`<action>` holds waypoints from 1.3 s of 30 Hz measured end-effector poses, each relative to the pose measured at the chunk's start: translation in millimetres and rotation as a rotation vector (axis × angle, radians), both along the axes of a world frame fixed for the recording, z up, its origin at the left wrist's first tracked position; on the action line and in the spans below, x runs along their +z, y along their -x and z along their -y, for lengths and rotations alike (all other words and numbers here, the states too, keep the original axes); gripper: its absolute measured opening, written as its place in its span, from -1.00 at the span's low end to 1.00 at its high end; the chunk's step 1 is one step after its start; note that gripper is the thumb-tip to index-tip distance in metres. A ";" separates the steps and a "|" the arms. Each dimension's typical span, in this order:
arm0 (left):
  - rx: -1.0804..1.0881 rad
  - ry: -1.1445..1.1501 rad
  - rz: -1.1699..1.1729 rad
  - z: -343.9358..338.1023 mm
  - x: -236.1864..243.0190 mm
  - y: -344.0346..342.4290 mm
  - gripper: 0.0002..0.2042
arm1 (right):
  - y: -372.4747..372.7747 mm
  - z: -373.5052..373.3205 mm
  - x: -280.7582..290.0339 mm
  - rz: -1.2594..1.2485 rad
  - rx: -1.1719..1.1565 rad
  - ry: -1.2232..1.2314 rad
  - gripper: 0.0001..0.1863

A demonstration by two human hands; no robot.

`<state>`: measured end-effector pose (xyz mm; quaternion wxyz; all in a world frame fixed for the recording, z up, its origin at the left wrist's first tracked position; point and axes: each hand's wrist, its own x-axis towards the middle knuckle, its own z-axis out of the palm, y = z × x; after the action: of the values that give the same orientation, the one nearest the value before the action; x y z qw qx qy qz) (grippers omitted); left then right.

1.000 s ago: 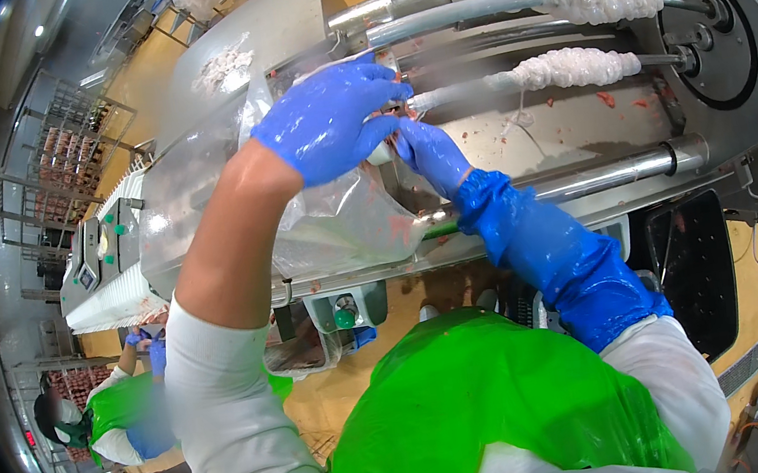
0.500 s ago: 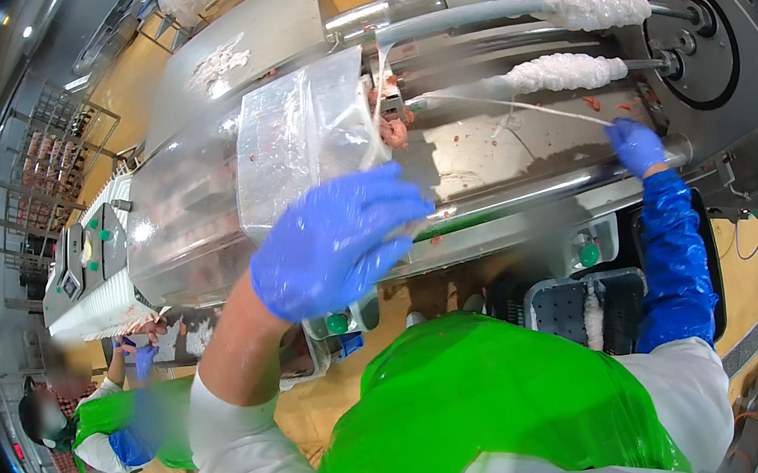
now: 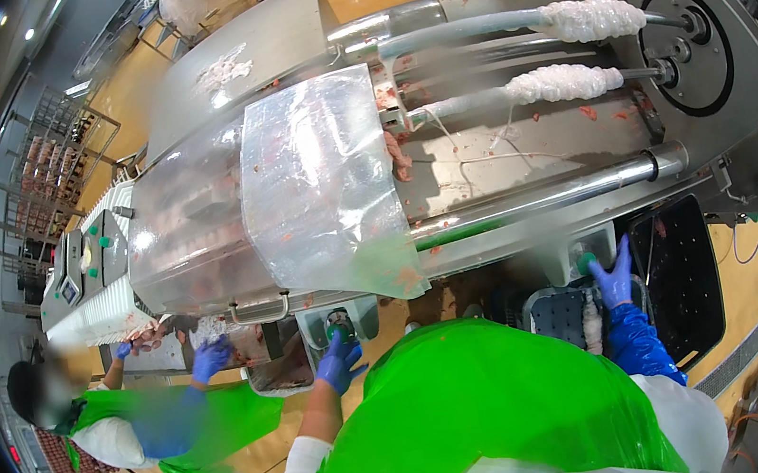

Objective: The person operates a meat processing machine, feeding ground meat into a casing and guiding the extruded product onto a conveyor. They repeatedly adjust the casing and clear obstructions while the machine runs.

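My left hand [image 3: 341, 366], blue-gloved with fingers apart, reaches to a green button [image 3: 340, 326] in a pale housing below the machine's front edge. My right hand [image 3: 616, 280], in a blue glove with a blue sleeve, has its fingers spread, with the fingertips at another green button [image 3: 585, 262]. Neither hand holds anything; whether the buttons are pressed in cannot be made out. Above them, a clear plastic flap [image 3: 319, 177] hangs over the machine's front. White gathered casings [image 3: 565, 82] sit on the metal tubes, and a thin casing strand [image 3: 507, 156] lies on the steel bed.
Right of my right hand stands a black crate [image 3: 681, 278], beside a grey bin [image 3: 556, 309]. At the left, a co-worker in a green apron [image 3: 232, 428] handles meat near a steel tray [image 3: 249, 342]. Pink scraps [image 3: 399, 157] cling by the flap's edge.
My left hand has come down off the flap to the left button, and the flap hangs lower. My right hand has let go of the casing strand and dropped to the right button.
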<state>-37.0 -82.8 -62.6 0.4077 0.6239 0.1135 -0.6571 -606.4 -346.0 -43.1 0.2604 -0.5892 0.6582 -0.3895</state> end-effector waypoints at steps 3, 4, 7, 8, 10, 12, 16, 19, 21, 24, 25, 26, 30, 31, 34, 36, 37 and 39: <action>0.185 0.082 -0.025 1.4 -54.9 -7.9 -0.17 | 9.3 -12.6 -34.1 0.282 0.041 -0.297 -0.15; 0.189 0.046 0.004 0.4 -62.2 -9.3 -0.14 | 13.5 -11.9 -39.6 0.319 0.026 -0.332 -0.18; 0.186 0.049 0.041 -1.4 -62.8 -8.1 -0.07 | 24.6 -1.1 -41.4 0.449 0.102 -0.350 -0.20; 0.195 0.088 0.012 -1.8 -59.1 -6.6 -0.06 | 26.9 3.2 -39.6 0.427 0.099 -0.360 -0.23; 0.213 0.161 -0.054 -2.3 -51.9 -3.5 -0.05 | 29.3 10.2 -35.9 0.426 0.144 -0.355 -0.27; 0.227 0.242 -0.128 -2.0 -48.0 -2.0 -0.03 | 30.2 14.6 -33.7 0.396 0.147 -0.378 -0.27; 0.221 0.188 -0.063 -0.6 -53.0 -4.5 -0.05 | 31.8 19.7 -32.4 0.357 0.173 -0.403 -0.25; 0.268 0.207 -0.089 -1.8 -63.2 -7.4 -0.07 | 32.6 21.8 -30.9 0.276 0.193 -0.407 -0.22; 0.380 0.214 -0.178 -3.9 -71.0 -8.8 -0.09 | 32.0 22.4 -28.9 0.217 0.168 -0.424 -0.17; 0.340 0.125 -0.048 -10.5 -82.3 -12.0 -0.13 | 29.7 22.3 -24.9 0.226 0.143 -0.443 -0.12; 0.298 0.156 -0.043 -13.2 -86.0 -14.0 -0.15 | 28.9 22.1 -23.6 0.241 0.134 -0.453 -0.11; 0.289 0.159 -0.053 -16.3 -89.2 -16.4 -0.16 | 28.1 21.7 -22.3 0.233 0.139 -0.459 -0.10; 0.737 0.323 -0.710 -24.3 -98.5 -27.1 -0.20 | 26.9 21.1 -19.4 0.222 0.154 -0.465 -0.05; 0.873 0.319 -0.948 -24.4 -99.6 -28.0 -0.21 | 27.1 21.2 -19.4 0.250 0.162 -0.454 -0.05; 0.838 0.238 -1.020 -21.6 -99.0 -25.9 -0.22 | 28.2 21.4 -21.8 0.261 0.147 -0.474 -0.05; 0.238 0.292 -0.129 -18.6 -98.4 -21.0 -0.22 | 29.3 21.0 -24.3 0.245 0.154 -0.452 -0.07; 0.258 0.246 -0.079 -17.3 -99.0 -19.3 -0.22 | 29.8 20.7 -25.6 0.233 0.160 -0.435 -0.08; 0.294 0.238 -0.069 -17.0 -103.6 -19.6 -0.24 | 30.4 19.9 -27.3 0.239 0.174 -0.416 -0.11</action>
<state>-17.4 -65.8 -166.2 0.5662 0.5250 0.1389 -0.6201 -636.8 -365.9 -70.4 0.4845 -0.5274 0.6356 -0.2885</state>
